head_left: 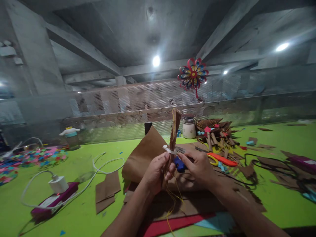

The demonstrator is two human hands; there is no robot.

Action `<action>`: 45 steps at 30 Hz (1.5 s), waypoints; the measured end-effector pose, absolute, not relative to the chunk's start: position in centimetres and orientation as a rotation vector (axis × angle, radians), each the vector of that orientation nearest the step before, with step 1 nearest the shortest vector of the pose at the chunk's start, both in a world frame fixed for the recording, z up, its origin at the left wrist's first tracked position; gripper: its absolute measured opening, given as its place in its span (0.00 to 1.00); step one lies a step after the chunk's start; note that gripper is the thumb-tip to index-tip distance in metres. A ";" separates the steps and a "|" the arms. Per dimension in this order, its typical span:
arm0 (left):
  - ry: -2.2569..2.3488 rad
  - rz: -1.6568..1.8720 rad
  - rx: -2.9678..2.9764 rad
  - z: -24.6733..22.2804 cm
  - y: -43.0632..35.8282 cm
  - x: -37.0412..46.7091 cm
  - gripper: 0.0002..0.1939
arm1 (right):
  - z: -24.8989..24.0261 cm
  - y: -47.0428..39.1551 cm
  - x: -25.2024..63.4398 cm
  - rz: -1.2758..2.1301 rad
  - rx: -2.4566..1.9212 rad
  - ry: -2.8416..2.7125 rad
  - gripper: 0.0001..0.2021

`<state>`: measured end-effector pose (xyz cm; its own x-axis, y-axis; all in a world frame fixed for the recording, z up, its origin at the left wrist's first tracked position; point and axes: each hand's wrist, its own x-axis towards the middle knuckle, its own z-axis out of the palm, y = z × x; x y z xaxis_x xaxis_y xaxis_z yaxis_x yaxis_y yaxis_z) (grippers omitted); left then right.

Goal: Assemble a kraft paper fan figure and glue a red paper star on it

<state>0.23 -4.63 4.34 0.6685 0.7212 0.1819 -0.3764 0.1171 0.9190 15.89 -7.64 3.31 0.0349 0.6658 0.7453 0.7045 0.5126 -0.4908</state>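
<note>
Note, on the green table (pixel 84 210) far left of the grip, coloured paper scraps (pixel 44 157), then nearer a purple power strip (pixel 55 201), cut brown pieces (pixel 108 189) and, just beside the grip, a curled brown sheet (pixel 139 154). Clamped upright in left hand (pixel 156 172): folded paper bundle (pixel 175 130), crossed at the fingertips by a white strip (pixel 171 150); at the strip's right end, right hand (pixel 199 166) with thumb and fingers drawn close, but unable to tell whether clamped. See, right of the grip, orange-and-yellow scissors (pixel 224 159) and, behind, paper fans (pixel 209 126).
</note>
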 end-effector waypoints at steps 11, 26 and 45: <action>0.395 0.883 1.267 4.6 -4.5 0.1 0.12 | 3.5 -8.1 16.1 -0.023 -1.232 -1.604 0.16; 0.465 0.942 1.230 4.1 -4.1 0.4 0.14 | 3.8 -9.1 15.9 -0.086 -1.211 -1.646 0.12; 0.802 1.197 1.822 3.1 -3.2 0.8 0.13 | 3.5 -8.0 15.2 -0.205 -1.336 -1.659 0.13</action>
<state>0.79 -3.16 3.12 0.3525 0.8321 0.4282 0.0800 -0.4827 0.8722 15.21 -8.04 3.55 0.0613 0.6642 0.7451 0.8257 0.3857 -0.4117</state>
